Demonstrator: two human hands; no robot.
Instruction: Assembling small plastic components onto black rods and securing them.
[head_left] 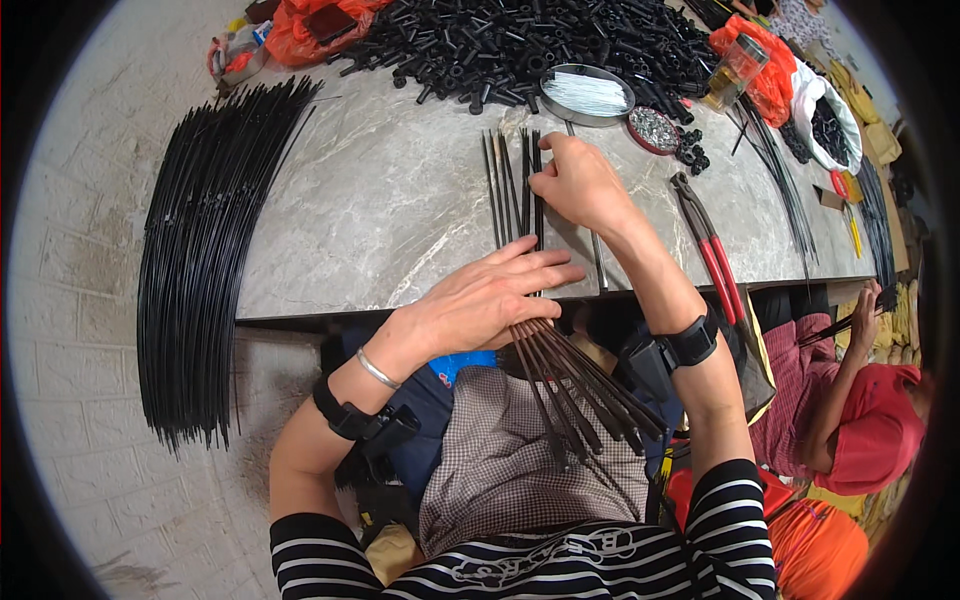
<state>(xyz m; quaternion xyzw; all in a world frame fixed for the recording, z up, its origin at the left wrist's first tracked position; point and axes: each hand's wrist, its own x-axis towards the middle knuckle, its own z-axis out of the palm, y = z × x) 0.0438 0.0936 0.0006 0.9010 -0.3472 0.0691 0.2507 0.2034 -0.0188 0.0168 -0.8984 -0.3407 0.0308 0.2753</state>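
Note:
Several thin black rods [497,190] lie side by side across the table's near edge, their lower ends fanning out over my lap. My left hand [490,295] rests across them at the edge, fingers stretched out and spread, palm down. Farther up, my right hand [582,182] is closed in a pinch at the upper end of the rightmost black rod [538,215]; the fingertips partly hide it. A thin metal rod [600,262] lies just right of these, partly under my right hand. Red-handled pliers [708,240] rest right of my right forearm.
A large bundle of black rods [205,250] hangs over the left edge. Black tubular parts [540,45] are heaped at the back, near a bowl of white sticks [587,95] and a red dish of small metal pieces [653,131]. A person in a red cap [880,430] sits at right.

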